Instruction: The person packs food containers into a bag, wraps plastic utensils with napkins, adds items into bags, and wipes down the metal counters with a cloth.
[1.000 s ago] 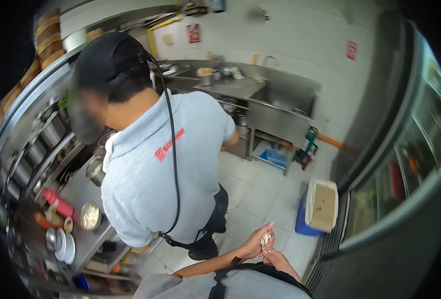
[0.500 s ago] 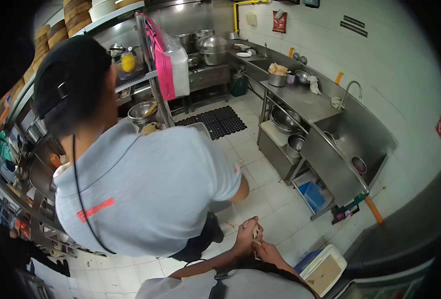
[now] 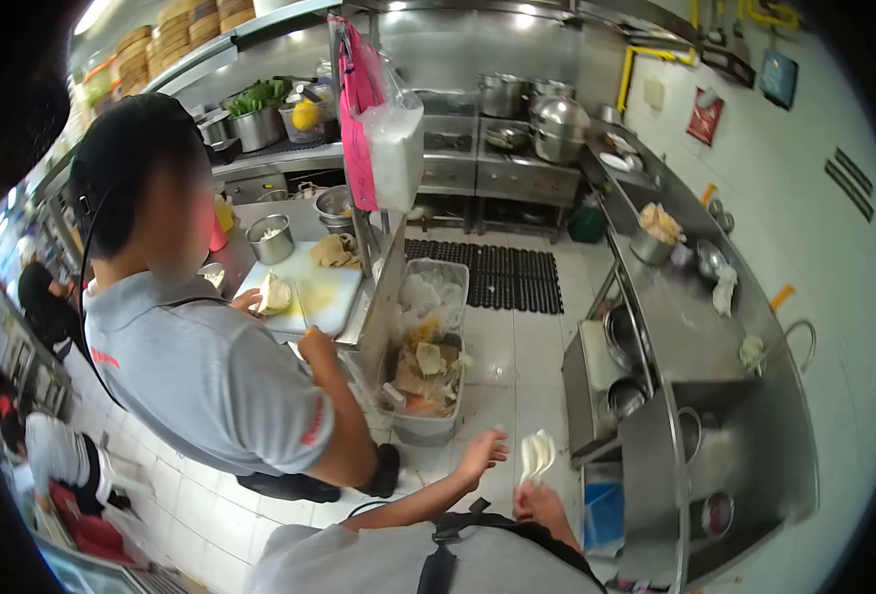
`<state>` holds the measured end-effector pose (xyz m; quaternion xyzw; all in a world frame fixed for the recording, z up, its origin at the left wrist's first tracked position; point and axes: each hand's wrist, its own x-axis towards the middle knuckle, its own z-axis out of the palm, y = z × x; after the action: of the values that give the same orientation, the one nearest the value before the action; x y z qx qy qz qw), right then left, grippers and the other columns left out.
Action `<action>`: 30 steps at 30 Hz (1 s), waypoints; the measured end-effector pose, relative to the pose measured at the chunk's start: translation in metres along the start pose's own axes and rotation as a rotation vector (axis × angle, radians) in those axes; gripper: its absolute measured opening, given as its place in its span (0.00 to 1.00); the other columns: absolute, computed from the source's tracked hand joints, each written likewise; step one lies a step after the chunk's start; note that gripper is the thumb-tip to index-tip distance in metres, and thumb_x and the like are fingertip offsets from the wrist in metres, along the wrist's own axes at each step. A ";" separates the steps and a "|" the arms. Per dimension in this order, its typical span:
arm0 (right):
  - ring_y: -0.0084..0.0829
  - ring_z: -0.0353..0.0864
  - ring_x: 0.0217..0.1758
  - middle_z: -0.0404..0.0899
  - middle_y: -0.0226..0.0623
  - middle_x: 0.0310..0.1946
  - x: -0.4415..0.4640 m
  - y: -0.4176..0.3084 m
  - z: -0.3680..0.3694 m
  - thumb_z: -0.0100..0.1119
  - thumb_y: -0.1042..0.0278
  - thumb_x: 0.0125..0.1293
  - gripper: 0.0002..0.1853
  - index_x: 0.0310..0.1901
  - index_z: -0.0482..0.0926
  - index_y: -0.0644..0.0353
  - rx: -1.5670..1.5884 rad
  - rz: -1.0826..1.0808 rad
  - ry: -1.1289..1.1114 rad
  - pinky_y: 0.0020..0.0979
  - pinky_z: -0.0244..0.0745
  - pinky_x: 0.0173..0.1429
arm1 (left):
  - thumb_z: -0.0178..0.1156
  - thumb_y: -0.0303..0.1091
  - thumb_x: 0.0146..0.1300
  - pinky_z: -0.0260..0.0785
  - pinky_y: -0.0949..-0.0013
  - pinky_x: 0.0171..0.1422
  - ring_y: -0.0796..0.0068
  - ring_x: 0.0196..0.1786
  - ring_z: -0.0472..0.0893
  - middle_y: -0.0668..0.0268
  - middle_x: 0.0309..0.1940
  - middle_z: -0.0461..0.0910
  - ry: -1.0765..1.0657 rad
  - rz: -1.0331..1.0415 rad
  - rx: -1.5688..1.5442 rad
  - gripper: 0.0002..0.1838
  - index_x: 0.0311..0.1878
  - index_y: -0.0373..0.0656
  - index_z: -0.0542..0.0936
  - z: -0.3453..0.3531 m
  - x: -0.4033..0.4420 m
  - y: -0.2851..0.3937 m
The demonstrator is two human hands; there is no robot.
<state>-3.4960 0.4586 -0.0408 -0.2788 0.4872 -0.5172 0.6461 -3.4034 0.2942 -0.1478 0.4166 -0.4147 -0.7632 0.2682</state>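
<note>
My right hand [image 3: 541, 503] pinches the lower end of a pale, whitish folded item [image 3: 536, 456], which stands up from the fingers. To its left, my left hand [image 3: 484, 454] is apart from it, fingers spread and holding nothing. Beyond my left hand stands a plastic bin of food scraps [image 3: 426, 428]. At the left, a co-worker in a grey shirt [image 3: 210, 366] holds a knife [image 3: 302, 305] and a pale piece of food [image 3: 275, 295] over a white cutting board [image 3: 340, 288].
A steel counter with a sink [image 3: 690, 337] runs along the right, with a pot [image 3: 651, 247] on it. A black floor mat [image 3: 517, 277] lies ahead, before the stoves [image 3: 520, 183]. Other people are at the far left. A pink bag [image 3: 358, 129] hangs from the shelf post.
My hands have come apart, and the pale item now shows in my right hand. The view has swung left, bringing the co-worker's cutting board and the scrap bin into sight.
</note>
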 end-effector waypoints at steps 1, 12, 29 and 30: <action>0.20 0.71 0.23 0.72 0.25 0.20 0.009 -0.005 -0.018 0.50 0.55 0.71 0.15 0.43 0.76 0.59 -0.112 -0.012 -0.062 0.24 0.68 0.30 | 0.48 0.56 0.68 0.69 0.58 0.53 0.64 0.43 0.79 0.58 0.43 0.81 0.004 0.200 0.130 0.27 0.52 0.40 0.76 0.022 0.036 -0.011; 0.19 0.71 0.26 0.73 0.26 0.22 0.105 -0.096 -0.108 0.52 0.57 0.70 0.12 0.40 0.76 0.59 -0.552 0.088 -0.384 0.23 0.68 0.32 | 0.49 0.25 0.61 0.63 0.59 0.59 0.53 0.53 0.73 0.51 0.44 0.77 1.157 1.710 0.706 0.14 0.48 0.37 0.77 0.033 0.058 0.517; 0.19 0.71 0.30 0.75 0.27 0.24 0.342 -0.216 -0.078 0.55 0.61 0.69 0.10 0.34 0.76 0.59 -0.764 -0.051 -0.757 0.23 0.68 0.36 | 0.53 0.31 0.58 0.67 0.59 0.49 0.55 0.43 0.77 0.51 0.38 0.79 1.069 0.668 1.602 0.12 0.43 0.38 0.79 -0.087 0.159 0.667; 0.19 0.71 0.30 0.75 0.27 0.24 0.350 -0.219 -0.071 0.55 0.62 0.69 0.10 0.34 0.76 0.59 -0.790 -0.072 -0.806 0.23 0.68 0.36 | 0.53 0.32 0.58 0.67 0.59 0.48 0.55 0.43 0.77 0.51 0.38 0.79 1.070 0.674 1.600 0.12 0.43 0.37 0.79 -0.087 0.159 0.666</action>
<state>-3.6514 0.0721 0.0030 -0.6912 0.3487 -0.1699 0.6098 -3.3675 -0.2029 0.3303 0.6218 -0.7247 0.1393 0.2620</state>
